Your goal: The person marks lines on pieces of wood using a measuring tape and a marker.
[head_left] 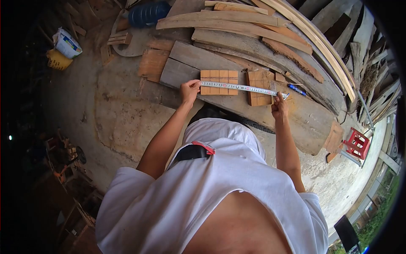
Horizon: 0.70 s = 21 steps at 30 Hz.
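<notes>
A white tape measure [244, 87] is stretched from left to right across a block of light wood strips [218, 77] marked with dark lines. My left hand [189, 91] pinches its left end, at the block's left edge. Over on the right, my right hand [279, 106] has its fingers closed on the tape near its other end. Beneath the tape on that side lies a second wood block [258, 97], rougher on top. A blue marker [297, 89] rests just right of my right hand. Both blocks lie on a wide grey plank [228, 103].
Long wood boards [237, 27] are stacked behind the plank. A blue water bottle [148, 14] lies at the back left, with a white sack [67, 43] farther left. A red plastic stool [356, 143] stands at the right.
</notes>
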Each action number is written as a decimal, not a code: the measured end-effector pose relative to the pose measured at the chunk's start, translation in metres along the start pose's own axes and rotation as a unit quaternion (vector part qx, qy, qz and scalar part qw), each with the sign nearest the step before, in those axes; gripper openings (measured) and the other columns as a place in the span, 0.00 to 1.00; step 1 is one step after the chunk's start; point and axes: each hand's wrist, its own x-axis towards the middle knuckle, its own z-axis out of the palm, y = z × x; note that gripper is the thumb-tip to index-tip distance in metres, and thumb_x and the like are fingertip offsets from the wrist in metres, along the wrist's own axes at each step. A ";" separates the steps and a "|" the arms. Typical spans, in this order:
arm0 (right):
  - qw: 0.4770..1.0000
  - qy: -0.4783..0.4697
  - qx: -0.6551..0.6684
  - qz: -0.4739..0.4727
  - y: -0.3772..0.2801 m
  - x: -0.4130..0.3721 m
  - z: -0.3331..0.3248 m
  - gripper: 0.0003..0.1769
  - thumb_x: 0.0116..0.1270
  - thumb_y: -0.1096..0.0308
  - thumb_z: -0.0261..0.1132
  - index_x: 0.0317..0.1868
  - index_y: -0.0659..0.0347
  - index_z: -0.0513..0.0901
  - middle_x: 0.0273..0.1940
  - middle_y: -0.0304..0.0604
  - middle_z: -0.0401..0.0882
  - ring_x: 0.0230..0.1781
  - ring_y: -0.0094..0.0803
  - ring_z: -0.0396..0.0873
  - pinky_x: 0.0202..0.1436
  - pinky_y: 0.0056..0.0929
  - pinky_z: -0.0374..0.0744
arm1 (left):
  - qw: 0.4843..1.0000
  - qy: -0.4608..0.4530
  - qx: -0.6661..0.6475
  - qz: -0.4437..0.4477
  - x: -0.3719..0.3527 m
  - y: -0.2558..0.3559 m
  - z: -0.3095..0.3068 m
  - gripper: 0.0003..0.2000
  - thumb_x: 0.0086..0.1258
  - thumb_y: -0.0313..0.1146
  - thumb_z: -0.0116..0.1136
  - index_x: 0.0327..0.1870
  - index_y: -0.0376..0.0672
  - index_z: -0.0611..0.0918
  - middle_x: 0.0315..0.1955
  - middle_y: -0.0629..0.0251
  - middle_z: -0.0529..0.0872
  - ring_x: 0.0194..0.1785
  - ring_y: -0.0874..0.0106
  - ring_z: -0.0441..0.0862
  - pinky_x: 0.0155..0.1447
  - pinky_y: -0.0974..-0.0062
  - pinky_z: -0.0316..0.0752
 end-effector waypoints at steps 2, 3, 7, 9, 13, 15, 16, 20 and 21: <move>1.000 0.007 0.020 0.003 0.000 0.002 0.001 0.10 0.69 0.58 0.75 0.38 0.48 0.81 0.31 0.30 0.86 0.14 0.15 0.62 0.15 0.17 0.56 | 1.000 0.001 0.003 0.008 0.002 0.000 0.000 0.09 0.71 0.29 0.68 0.46 0.32 0.89 0.35 0.62 0.91 0.35 0.78 0.86 0.39 0.78 0.84; 1.000 0.006 0.020 0.004 0.001 0.004 0.002 0.10 0.69 0.58 0.75 0.38 0.48 0.81 0.31 0.30 0.86 0.14 0.15 0.62 0.15 0.17 0.56 | 1.000 0.002 0.010 0.011 0.003 -0.001 0.000 0.08 0.70 0.29 0.68 0.44 0.33 0.89 0.35 0.63 0.91 0.34 0.78 0.86 0.39 0.78 0.83; 0.999 0.010 0.038 0.011 -0.001 0.013 0.009 0.08 0.70 0.60 0.73 0.41 0.50 0.83 0.32 0.30 0.86 0.16 0.15 0.66 0.14 0.17 0.57 | 0.996 0.011 0.075 0.047 0.010 -0.004 -0.001 0.06 0.68 0.29 0.69 0.41 0.36 0.89 0.30 0.64 0.91 0.32 0.77 0.87 0.38 0.76 0.81; 0.999 0.013 0.040 0.007 -0.003 0.019 0.011 0.09 0.69 0.61 0.74 0.42 0.52 0.83 0.31 0.31 0.84 0.17 0.15 0.67 0.13 0.17 0.57 | 0.989 0.023 0.123 0.085 0.013 -0.002 0.001 0.06 0.67 0.29 0.70 0.40 0.37 0.89 0.29 0.63 0.91 0.32 0.75 0.88 0.39 0.75 0.81; 0.999 0.003 0.042 0.021 -0.003 0.030 0.017 0.08 0.71 0.61 0.72 0.41 0.53 0.83 0.31 0.31 0.85 0.16 0.15 0.67 0.13 0.18 0.58 | 0.974 0.056 0.171 0.134 0.018 0.008 0.005 0.06 0.65 0.30 0.70 0.37 0.38 0.89 0.29 0.61 0.92 0.33 0.72 0.90 0.41 0.72 0.81; 0.998 0.021 0.050 0.043 -0.004 0.034 0.020 0.08 0.72 0.61 0.72 0.40 0.53 0.83 0.28 0.29 0.84 0.16 0.14 0.67 0.13 0.19 0.58 | 0.973 0.050 0.183 0.130 0.020 0.010 0.006 0.06 0.67 0.31 0.70 0.39 0.38 0.89 0.30 0.63 0.92 0.34 0.74 0.89 0.42 0.73 0.81; 0.998 0.020 0.049 0.043 -0.005 0.036 0.021 0.08 0.72 0.61 0.72 0.40 0.53 0.83 0.28 0.29 0.84 0.16 0.14 0.67 0.13 0.19 0.58 | 0.972 0.044 0.195 0.125 0.021 0.010 0.006 0.06 0.68 0.31 0.69 0.40 0.38 0.90 0.31 0.65 0.92 0.35 0.76 0.88 0.43 0.75 0.80; 0.997 0.023 0.036 0.063 -0.011 0.041 0.026 0.07 0.72 0.61 0.71 0.38 0.51 0.82 0.26 0.27 0.83 0.15 0.14 0.67 0.14 0.17 0.59 | 0.976 0.041 0.183 0.109 0.020 0.007 0.005 0.06 0.68 0.30 0.69 0.40 0.38 0.90 0.32 0.64 0.92 0.35 0.76 0.88 0.43 0.75 0.80; 0.997 0.019 0.035 0.062 -0.013 0.042 0.027 0.07 0.73 0.62 0.71 0.38 0.50 0.82 0.27 0.27 0.83 0.15 0.14 0.67 0.14 0.17 0.60 | 0.977 0.042 0.178 0.107 0.019 0.006 0.005 0.06 0.68 0.30 0.69 0.40 0.38 0.90 0.32 0.64 0.92 0.35 0.76 0.88 0.43 0.75 0.80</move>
